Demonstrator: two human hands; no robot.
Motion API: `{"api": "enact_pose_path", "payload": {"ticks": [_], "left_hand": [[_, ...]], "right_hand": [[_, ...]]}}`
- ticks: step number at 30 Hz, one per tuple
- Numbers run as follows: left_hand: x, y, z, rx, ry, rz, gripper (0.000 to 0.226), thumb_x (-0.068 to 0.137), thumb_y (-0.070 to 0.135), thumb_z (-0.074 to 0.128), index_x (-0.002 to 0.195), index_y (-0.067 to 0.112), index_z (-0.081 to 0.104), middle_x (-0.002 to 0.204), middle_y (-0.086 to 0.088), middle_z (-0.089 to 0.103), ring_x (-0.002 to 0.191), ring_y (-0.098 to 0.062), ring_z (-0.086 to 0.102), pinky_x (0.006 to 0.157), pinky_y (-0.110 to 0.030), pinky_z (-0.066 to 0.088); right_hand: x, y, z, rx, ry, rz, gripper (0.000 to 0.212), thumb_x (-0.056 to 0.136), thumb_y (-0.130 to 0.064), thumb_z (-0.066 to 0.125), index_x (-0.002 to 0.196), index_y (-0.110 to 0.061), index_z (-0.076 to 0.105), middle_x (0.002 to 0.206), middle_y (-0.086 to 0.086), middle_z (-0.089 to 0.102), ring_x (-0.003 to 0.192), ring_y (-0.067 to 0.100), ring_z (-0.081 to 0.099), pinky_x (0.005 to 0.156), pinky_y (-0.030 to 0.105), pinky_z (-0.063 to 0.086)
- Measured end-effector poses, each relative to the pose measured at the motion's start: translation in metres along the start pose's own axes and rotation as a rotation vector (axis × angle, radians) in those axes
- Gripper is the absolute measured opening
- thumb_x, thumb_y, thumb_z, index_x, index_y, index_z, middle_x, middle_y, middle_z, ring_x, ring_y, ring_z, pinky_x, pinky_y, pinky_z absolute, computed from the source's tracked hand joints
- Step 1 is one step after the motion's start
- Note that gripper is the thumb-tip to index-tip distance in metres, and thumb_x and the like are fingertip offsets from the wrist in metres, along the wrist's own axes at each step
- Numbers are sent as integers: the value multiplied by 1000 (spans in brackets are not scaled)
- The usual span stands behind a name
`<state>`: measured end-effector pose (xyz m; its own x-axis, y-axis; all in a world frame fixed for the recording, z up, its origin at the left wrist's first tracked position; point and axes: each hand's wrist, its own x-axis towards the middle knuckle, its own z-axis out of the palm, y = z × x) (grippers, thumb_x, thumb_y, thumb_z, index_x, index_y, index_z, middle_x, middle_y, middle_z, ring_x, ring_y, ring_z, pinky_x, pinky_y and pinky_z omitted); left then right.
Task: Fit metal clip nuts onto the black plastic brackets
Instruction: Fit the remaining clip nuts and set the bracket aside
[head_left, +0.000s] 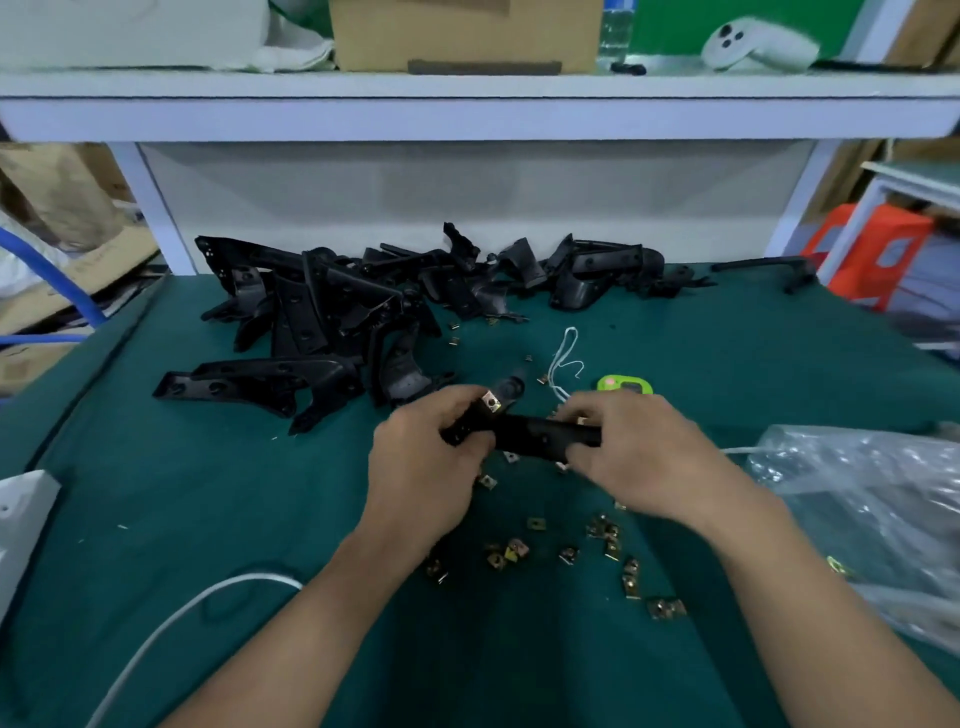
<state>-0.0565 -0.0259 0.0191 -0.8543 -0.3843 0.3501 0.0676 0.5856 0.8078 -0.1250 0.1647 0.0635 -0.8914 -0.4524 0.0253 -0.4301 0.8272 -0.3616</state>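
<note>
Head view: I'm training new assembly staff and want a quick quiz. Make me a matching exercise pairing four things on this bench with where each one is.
Things:
1. bracket
2. pile of brackets
3. loose clip nuts
4. plastic bag

Places:
A. right edge of the table
B. scattered nearest the person
C. gripped by the left hand and right hand
D. far side, towards the left

Pairs: 1-C, 2-D, 3-B, 4-A

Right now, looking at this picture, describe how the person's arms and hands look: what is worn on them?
The left hand and right hand wear no gloves; no rings or watch show. The left forearm and right forearm show no sleeves.
</note>
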Motion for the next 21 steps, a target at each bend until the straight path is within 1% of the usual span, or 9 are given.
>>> {"api": "enact_pose_path", "payload": {"ticks": [3,5,8,11,14,16,18,20,21], "left_hand": [[17,17,13,-233,-91,-117,30,80,19,84,83,47,75,85,27,74,83,10,67,73,-8,48],[28,38,27,-436,-171,-263,10,79,24,86,83,31,80,85,15,77,83,0,70,77,-19,49],[38,80,62,-588,-307,-367,11,79,30,86,86,23,82,91,4,80,89,-16,73,79,-32,52],[39,130,115,-728,-435,-410,7,84,23,81,89,19,81,89,6,80,79,-12,75,70,-28,55],[24,186,178,-809,-587,-392,7,90,12,72,91,15,78,84,4,78,73,-11,73,68,-23,56],[5,220,220,-726,-721,-266,9,89,9,73,92,14,79,82,5,77,74,-10,70,73,-22,55],[-13,247,256,-504,-879,-43,8,81,10,76,88,12,78,75,7,70,70,-12,61,67,-25,46],[-29,272,287,-299,-966,81,17,68,22,77,83,15,77,67,11,63,66,-12,55,61,-26,38],[-33,283,303,-238,-969,92,16,62,26,77,78,21,76,66,14,64,66,-11,56,62,-24,41]], "right_hand": [[-20,32,-35,307,63,79,18,82,-21,73,93,-35,73,75,-12,71,60,4,62,58,17,47],[-42,49,-49,731,176,131,15,85,-7,71,89,-21,75,70,-2,71,54,13,63,58,23,51],[-75,72,-59,1235,424,305,14,93,-3,64,91,-10,75,77,13,66,57,25,67,54,25,55],[-111,102,-68,1514,541,430,15,98,-8,58,103,-4,71,83,19,72,65,28,71,56,28,57],[-153,143,-79,1668,683,505,18,98,-7,56,108,3,68,93,21,75,75,31,73,63,30,59],[-182,172,-85,1731,853,585,18,97,-3,54,103,7,67,92,23,75,74,32,74,61,30,60],[-212,202,-88,1770,1027,689,18,95,0,53,97,9,68,90,25,73,69,31,73,56,28,59],[-240,229,-86,1828,1121,767,17,95,1,53,94,11,66,88,26,72,65,30,73,53,28,58],[-250,242,-84,1874,1125,793,16,96,1,52,93,11,64,86,26,71,63,30,72,52,28,58]]}}
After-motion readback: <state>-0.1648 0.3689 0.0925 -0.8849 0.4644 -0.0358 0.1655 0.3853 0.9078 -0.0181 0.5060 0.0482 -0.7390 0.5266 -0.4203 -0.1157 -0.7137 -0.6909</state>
